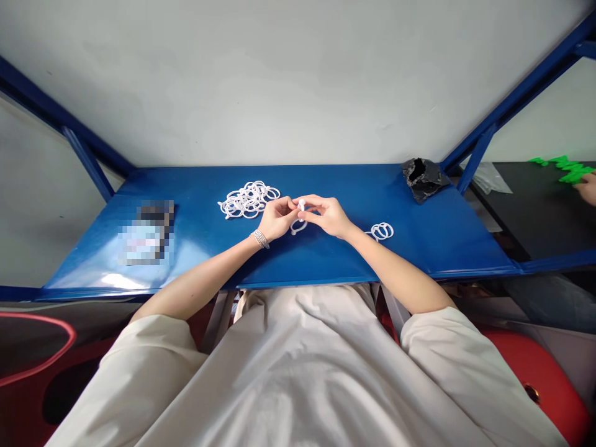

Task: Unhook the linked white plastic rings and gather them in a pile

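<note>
My left hand [278,217] and my right hand [327,215] meet over the middle of the blue table [326,261]. Both pinch one small white plastic ring piece [300,214], whose loop hangs down between them onto the table. A pile of several white rings [248,199] lies just behind and left of my left hand. A smaller cluster of white rings [382,231] lies right of my right wrist. A bracelet sits on my left wrist.
A crumpled black bag [423,177] sits at the back right corner. A blurred flat object [145,234] lies at the table's left. Blue frame struts rise on both sides. Another person's hand [587,188] rests beside green parts [565,166] on the neighbouring dark table.
</note>
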Demonstrator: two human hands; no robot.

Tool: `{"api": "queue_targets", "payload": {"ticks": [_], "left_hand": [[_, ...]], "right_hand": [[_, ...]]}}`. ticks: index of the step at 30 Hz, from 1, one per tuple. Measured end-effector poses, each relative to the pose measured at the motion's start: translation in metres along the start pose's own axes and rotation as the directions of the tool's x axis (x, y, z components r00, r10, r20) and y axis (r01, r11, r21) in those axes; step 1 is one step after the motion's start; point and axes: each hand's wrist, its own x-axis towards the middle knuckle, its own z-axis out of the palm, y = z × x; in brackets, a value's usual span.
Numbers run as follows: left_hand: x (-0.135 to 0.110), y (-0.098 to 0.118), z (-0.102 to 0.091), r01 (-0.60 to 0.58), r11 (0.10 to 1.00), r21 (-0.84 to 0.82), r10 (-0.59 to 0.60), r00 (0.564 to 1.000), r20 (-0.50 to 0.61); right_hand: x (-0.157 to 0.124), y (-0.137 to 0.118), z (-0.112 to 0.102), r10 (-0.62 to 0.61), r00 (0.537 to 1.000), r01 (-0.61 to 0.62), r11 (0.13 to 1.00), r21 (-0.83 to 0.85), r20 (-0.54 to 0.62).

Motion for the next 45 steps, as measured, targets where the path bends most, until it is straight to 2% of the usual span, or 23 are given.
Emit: {"api": "queue_targets", "payload": {"ticks": [4, 7, 10, 14, 22, 26, 30, 35, 41, 45], "left_hand": [[-0.001, 0.001, -0.002, -0.060, 0.984, 0.168, 0.061, 0.998, -0.002], [-0.004, 0.004, -0.002, -0.104, 0.961, 0.255, 0.115, 0.993, -0.030], [-0.006, 0.007, 0.000, -0.122, 0.962, 0.242, 0.127, 0.992, -0.005], [-0.007, 0.008, 0.000, -0.113, 0.972, 0.204, 0.103, 0.993, 0.059], [-0.009, 0.013, -0.003, -0.124, 0.975, 0.182, 0.086, 0.975, 0.203], [-0.007, 0.008, -0.004, -0.105, 0.975, 0.196, 0.069, 0.981, 0.180], [-0.003, 0.000, -0.005, -0.076, 0.976, 0.205, 0.046, 0.988, 0.149], [0.000, -0.001, -0.009, -0.106, 0.969, 0.223, 0.063, 0.979, 0.192], [0.004, 0.003, -0.018, -0.161, 0.953, 0.257, 0.123, 0.980, 0.157], [0.004, 0.005, -0.018, -0.058, 0.941, 0.333, 0.018, 0.992, 0.124]], "right_hand": [[0.000, -0.002, -0.002, 0.009, 0.999, -0.009, 1.000, 0.007, -0.044], [-0.001, -0.003, -0.006, -0.068, 0.995, 0.054, 0.984, -0.169, -0.077], [-0.002, -0.002, -0.006, -0.168, 0.985, 0.140, 0.908, -0.395, -0.038], [-0.004, -0.002, -0.002, -0.229, 0.973, 0.215, 0.827, -0.520, 0.038], [-0.007, -0.007, -0.001, -0.150, 0.980, 0.196, 0.821, -0.537, 0.129], [-0.005, -0.002, -0.002, -0.127, 0.985, 0.170, 0.848, -0.502, 0.119], [-0.003, 0.001, -0.004, -0.033, 0.995, 0.079, 0.857, -0.509, 0.099], [-0.003, -0.001, -0.006, 0.066, 0.989, 0.011, 0.854, -0.520, 0.129], [-0.001, 0.005, -0.011, -0.077, 0.982, 0.162, 0.819, -0.551, 0.174], [0.000, 0.010, -0.012, -0.069, 0.984, 0.148, 0.820, -0.553, 0.162]]}}
